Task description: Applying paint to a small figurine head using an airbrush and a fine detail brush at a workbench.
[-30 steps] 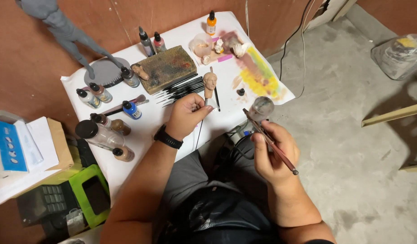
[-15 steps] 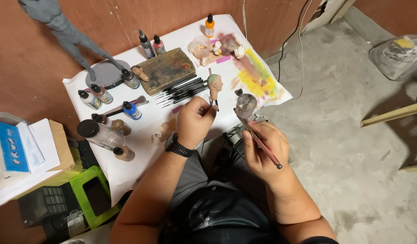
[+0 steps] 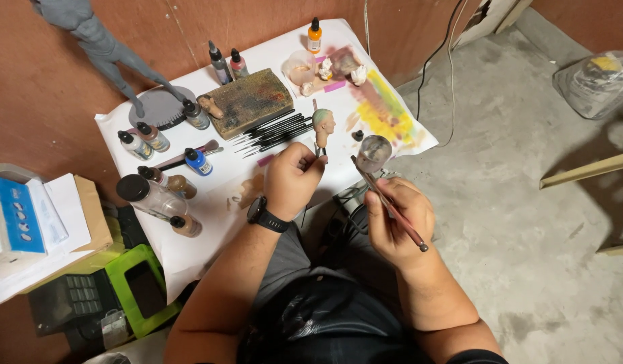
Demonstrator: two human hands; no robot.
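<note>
Nearest, the right hand [image 3: 399, 219] is closed around a thin brush [image 3: 390, 204], its long axis slanting from lower right up toward a small glass cup [image 3: 374, 152]. Beyond, the left hand [image 3: 292, 178] pinches the peg of a miniature head [image 3: 323, 124], upright above the papered table [image 3: 210, 195]. A loose pinch could let the head twist and smear.

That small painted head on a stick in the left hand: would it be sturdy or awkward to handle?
The small painted head on a thin stick probably weighs little, since the left hand pinches its stem with the fingertips alone. It looks top-heavy, so it would likely tip if stood on the white paper-covered table. Its paint may smudge if touched.
</note>
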